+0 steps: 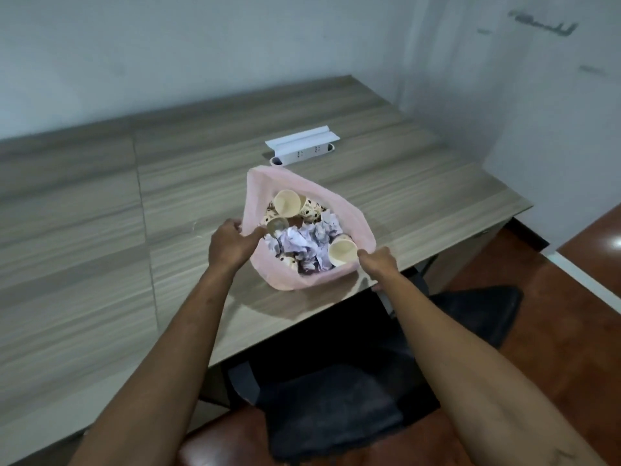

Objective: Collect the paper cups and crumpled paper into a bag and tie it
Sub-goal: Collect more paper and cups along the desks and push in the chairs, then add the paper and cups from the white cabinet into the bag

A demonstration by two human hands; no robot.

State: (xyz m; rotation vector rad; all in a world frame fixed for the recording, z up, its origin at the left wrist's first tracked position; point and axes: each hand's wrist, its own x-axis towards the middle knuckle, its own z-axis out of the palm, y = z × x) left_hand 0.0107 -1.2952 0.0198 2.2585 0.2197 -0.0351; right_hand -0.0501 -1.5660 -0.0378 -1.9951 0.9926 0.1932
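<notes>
A pink plastic bag (pixel 349 215) stands open on the wooden table (pixel 100 230) near its front right edge. Inside lie several paper cups (pixel 286 202), some patterned with dark dots, and crumpled white paper (pixel 302 242). One cup (pixel 341 253) lies by the bag's right rim with its mouth facing up. My left hand (pixel 230 245) pinches the bag's left rim. At the near right rim, my right hand (pixel 378 262) grips the bag's edge.
A white power strip with a folded white sheet (pixel 302 146) lies on the table just behind the bag. A black office chair (pixel 336 398) sits below the table's front edge, between my arms. Reddish floor shows at the right, and a pale wall stands behind.
</notes>
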